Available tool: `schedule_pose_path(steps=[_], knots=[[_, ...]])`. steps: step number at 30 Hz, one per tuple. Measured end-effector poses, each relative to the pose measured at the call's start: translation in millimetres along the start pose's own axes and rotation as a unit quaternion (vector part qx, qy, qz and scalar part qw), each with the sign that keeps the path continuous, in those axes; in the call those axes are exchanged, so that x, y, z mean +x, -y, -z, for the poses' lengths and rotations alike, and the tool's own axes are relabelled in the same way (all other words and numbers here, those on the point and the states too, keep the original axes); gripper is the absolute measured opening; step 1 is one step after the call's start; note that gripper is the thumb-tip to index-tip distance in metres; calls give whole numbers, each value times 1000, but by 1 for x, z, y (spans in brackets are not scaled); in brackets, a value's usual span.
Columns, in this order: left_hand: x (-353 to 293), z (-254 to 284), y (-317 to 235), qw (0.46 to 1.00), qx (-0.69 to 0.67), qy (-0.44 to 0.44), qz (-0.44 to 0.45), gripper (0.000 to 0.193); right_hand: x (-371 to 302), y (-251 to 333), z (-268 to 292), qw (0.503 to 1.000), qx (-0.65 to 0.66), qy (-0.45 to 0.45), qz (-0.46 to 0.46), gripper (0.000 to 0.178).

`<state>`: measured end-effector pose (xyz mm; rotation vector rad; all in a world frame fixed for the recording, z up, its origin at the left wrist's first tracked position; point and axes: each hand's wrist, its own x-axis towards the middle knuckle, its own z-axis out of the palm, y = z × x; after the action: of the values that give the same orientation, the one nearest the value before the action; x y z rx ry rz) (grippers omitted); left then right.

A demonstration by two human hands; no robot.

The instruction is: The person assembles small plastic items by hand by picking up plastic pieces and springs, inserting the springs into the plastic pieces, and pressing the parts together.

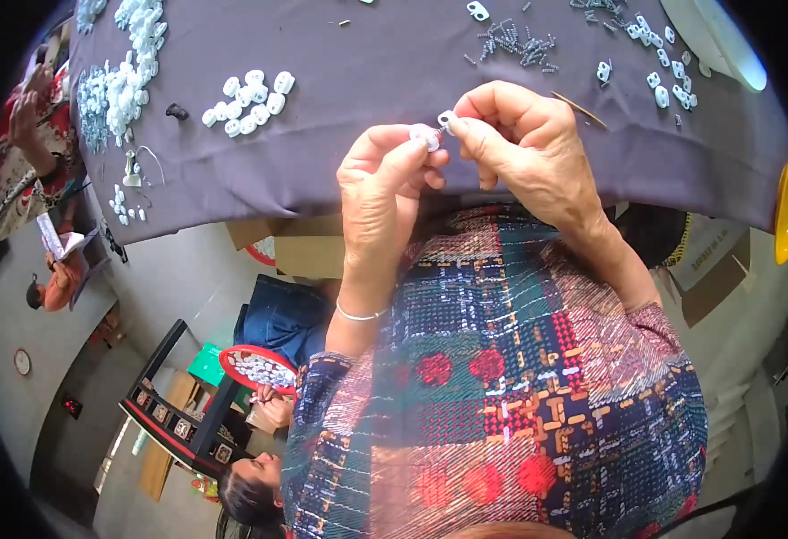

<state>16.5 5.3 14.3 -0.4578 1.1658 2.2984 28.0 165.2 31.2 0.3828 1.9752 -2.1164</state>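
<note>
Over the near edge of the dark cloth-covered table (340, 81), my two hands meet. Thumb and fingers of my left hand (371, 184) pinch a whitish plastic cord-lock piece (425, 136). Pinched in my right hand (533, 148) is a smaller white piece with a hole (446, 118), held close against the first. Between the two shows what looks like a small coil spring (442, 131), partly hidden by my fingers. Left of my hands lies a cluster of white cord locks (250, 103). Beyond my right hand are loose metal springs (518, 45).
White plastic pieces (664, 67) are scattered at the far right, by a white bowl (717, 40). A brass-coloured stick (578, 108) lies beside my right hand. Larger white heaps (133, 81) spread far left. A yellow dish (787, 207) sits right. Another person holds a red-rimmed basket (259, 352).
</note>
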Motion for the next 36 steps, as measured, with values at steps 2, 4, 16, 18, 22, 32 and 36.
schedule_pose_path(steps=[2, 4, 16, 18, 22, 32, 36], knots=[[0, -1, 1, 1000, 7, -5, -2, 8, 0, -1, 0, 1000, -5, 0, -1, 13], [0, -1, 1, 1000, 15, -10, -4, 8, 0, -3, 0, 1000, 6, -5, 11, 13], [0, 3, 5, 999, 26, -3, -27, 10, -1, -2, 0, 1000, -1, 20, -13, 14], [0, 4, 6, 998, 39, -10, -41, 10, -1, 0, 1, 1000, -3, 23, -16, 14], [-1, 5, 8, 998, 50, -1, -48, 9, -2, -1, 0, 999, 22, 41, -15, 14], [0, 3, 9, 997, 53, -7, -53, 8, -1, -3, 2, 998, 26, 46, -27, 15], [-1, 1, 8, 997, 65, -17, -47, 8, 1, -6, 4, 998, 38, 55, -16, 14]])
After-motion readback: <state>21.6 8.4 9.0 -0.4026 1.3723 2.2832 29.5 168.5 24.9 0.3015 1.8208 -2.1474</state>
